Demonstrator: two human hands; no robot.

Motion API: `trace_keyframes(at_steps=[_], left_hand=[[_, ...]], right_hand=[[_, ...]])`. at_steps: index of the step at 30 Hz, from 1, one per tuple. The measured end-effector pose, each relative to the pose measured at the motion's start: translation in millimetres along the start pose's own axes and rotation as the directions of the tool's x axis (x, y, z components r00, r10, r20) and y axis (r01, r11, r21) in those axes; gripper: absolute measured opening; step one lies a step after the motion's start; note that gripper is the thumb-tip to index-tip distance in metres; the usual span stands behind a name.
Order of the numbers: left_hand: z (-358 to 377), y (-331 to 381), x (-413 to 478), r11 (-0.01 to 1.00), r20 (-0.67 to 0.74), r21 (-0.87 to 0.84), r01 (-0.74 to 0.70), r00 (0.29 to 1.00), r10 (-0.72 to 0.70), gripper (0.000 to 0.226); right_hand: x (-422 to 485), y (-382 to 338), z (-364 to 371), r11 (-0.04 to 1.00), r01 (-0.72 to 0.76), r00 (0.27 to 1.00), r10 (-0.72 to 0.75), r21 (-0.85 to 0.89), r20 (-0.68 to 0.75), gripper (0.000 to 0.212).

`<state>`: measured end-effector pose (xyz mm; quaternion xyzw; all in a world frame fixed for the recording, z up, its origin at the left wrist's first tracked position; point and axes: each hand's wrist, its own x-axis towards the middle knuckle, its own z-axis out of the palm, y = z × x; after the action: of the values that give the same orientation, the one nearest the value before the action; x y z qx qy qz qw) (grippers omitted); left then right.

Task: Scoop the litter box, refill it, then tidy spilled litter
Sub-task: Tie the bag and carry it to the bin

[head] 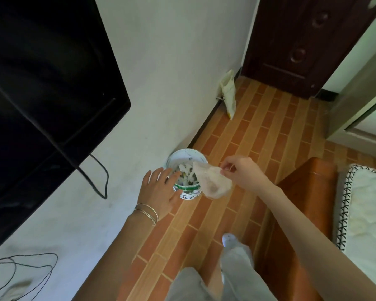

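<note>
A white bucket [188,156] with a green band stands on the floor against the wall, with crumpled paper and scraps inside. My right hand [240,169] pinches a pale, limp tissue or thin bag [211,181] that hangs over the bucket's right rim. My left hand [159,190] hovers with fingers spread and straight at the bucket's left side, fingertips near the rim. Two thin bangles circle the left wrist. No litter box or scoop is in view.
A large black television [41,83] hangs on the white wall at left, cables [98,177] trailing below it. A pale yellow bag [228,92] leans on the wall near a dark wooden door [302,40]. A wooden bed frame [295,213] with a white mattress is right. My legs stand on brick-patterned tiles.
</note>
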<state>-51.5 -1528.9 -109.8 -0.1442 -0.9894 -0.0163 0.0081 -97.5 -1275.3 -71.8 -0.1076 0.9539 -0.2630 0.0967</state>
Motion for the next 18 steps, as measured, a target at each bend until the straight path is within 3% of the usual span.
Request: trace_keyframes(at_steps=[7,10,18], left_hand=[[31.3,14.8,72.9,0.986,0.071,-0.025,0.167,0.984,-0.165,0.043],[35.8,23.9,106.2,0.966,0.175,-0.010,0.259,0.951,-0.253,0.049],[56.6,16.8,161.9,0.925,0.193,-0.012,0.380,0.909,-0.370,0.046]], right_hand=[[105.1,45.5,-9.4,0.994,0.105,0.984,-0.100,-0.023,0.149,0.009],[153.9,53.6,-14.2,0.990,0.134,0.969,-0.125,-0.031,0.213,0.011],[246.3,73.2,6.0,0.968,0.251,0.926,-0.238,-0.009,0.294,0.015]])
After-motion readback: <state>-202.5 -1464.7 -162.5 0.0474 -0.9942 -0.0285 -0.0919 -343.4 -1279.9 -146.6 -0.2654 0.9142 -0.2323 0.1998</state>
